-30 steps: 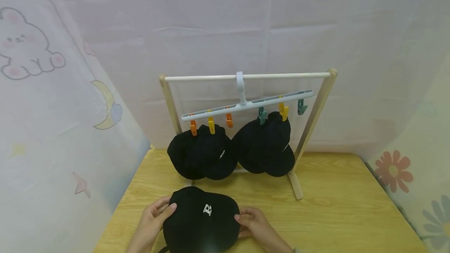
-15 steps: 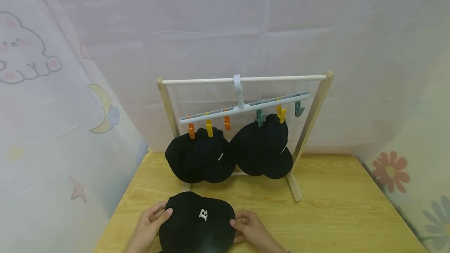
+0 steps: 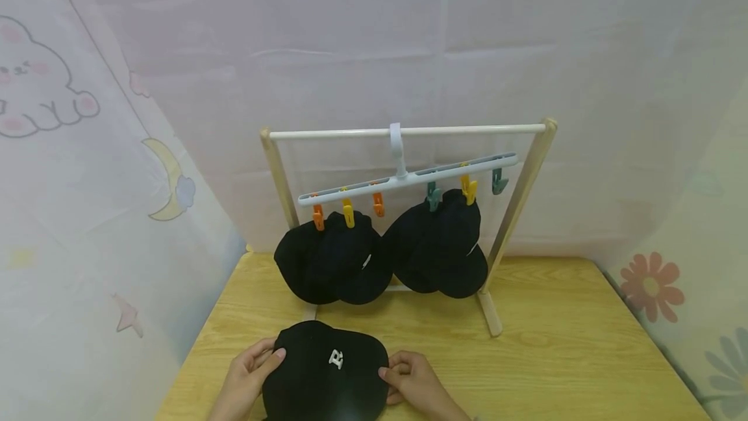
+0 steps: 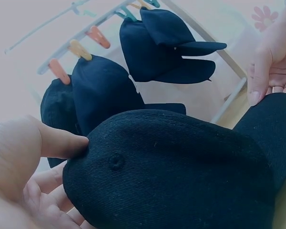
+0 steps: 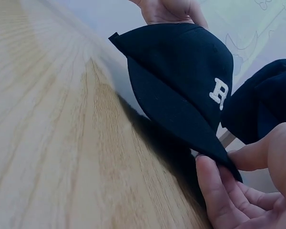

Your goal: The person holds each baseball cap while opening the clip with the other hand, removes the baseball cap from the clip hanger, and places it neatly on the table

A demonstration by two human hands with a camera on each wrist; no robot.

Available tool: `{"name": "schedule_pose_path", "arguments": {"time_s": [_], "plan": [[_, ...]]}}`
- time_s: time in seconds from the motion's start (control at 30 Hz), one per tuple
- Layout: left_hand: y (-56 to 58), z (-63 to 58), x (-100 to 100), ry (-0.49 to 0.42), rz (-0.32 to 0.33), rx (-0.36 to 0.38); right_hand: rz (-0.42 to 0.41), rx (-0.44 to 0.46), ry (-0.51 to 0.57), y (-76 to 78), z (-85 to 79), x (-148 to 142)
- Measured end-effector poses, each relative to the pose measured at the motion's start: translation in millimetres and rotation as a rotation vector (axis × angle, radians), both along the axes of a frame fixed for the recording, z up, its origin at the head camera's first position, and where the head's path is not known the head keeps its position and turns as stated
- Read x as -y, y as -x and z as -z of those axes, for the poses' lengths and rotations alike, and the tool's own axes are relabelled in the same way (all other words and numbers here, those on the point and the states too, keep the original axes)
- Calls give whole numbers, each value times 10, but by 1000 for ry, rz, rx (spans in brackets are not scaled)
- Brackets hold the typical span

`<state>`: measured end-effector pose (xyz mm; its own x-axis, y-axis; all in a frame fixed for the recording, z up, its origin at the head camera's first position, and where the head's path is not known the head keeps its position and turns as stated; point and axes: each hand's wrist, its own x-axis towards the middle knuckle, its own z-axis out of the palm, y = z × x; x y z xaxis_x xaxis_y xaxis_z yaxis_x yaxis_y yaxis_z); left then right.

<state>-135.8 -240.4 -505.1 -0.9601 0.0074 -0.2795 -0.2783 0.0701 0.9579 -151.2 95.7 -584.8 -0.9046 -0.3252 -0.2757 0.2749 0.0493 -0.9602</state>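
A black baseball cap with a white letter R on its front is held between both hands near the front of the table. My left hand grips the crown, thumb on top and fingers underneath; the left wrist view shows the thumb pressing the dark cloth of the cap. The edge of the brim is pinched by my right hand, also plain in the right wrist view, where the cap is tilted just above the wood. Behind it, black caps and more black caps hang from clips.
A light blue hanger hangs tilted from the white bar of a wooden rack. An orange clip and a green clip on it hold nothing. The wooden table runs back to a pale curtain.
The held cap has shifted slightly left and down in the head view, both hands still gripping it. The head view itself has moved a little. The hanging caps stay on their clips.
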Motion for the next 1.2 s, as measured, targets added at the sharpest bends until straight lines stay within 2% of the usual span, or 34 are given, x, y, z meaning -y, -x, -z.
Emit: {"name": "schedule_pose_path", "arguments": {"time_s": [0.4,0.6,0.77,0.97,1.2], "plan": [[28,63,-10,37,17,9,-1,-24,-154,35,-41,17],[23,114,-25,86,-23,-1,-12,-19,-161,42,-41,17],[17,160,-5,129,-65,-5,-35,-52,-163,44,-26,18],[21,167,35,141,-47,16,-29,-54,-160,61,-7,22],[51,174,33,224,-55,20,-25,-59,-165,68,8,20]]}}
